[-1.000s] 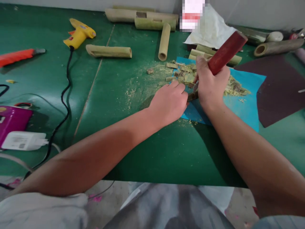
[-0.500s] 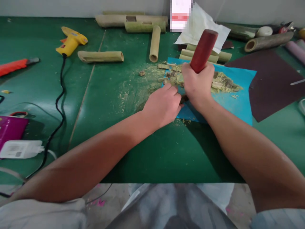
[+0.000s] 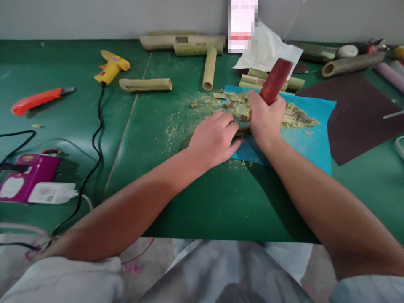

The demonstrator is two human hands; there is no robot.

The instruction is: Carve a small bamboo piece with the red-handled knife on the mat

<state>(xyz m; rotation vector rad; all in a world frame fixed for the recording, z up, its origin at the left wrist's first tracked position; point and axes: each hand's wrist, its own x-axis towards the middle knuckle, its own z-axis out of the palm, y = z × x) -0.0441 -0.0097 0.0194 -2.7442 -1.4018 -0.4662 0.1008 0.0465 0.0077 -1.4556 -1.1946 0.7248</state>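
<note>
My right hand [image 3: 267, 120] is wrapped round the thick red handle [image 3: 277, 81] of a tool, which leans up and to the right; its lower end is hidden behind the hand. Just to the left, my left hand [image 3: 214, 139] bends over a dark bamboo piece [image 3: 243, 131], its thumb held away from the fingers. Only part of that piece shows between the two hands. Both hands are low over a blue sheet [image 3: 311, 145]. Beyond them lies a heap of bamboo chips and shavings [image 3: 298, 113], spilling left onto the green table [image 3: 202, 206].
Bamboo tubes [image 3: 210, 69] lie at the back, one bamboo length [image 3: 147, 85] farther left. A yellow glue gun [image 3: 112, 67], its black cord, an orange cutter [image 3: 38, 101] and a purple power strip [image 3: 44, 166] occupy the left. A dark brown sheet [image 3: 362, 113] lies right.
My view has tilted up and shifted left a little. The left thumb has moved away from the fingers. The red handle leans slightly more to the right, still in my right hand.
</note>
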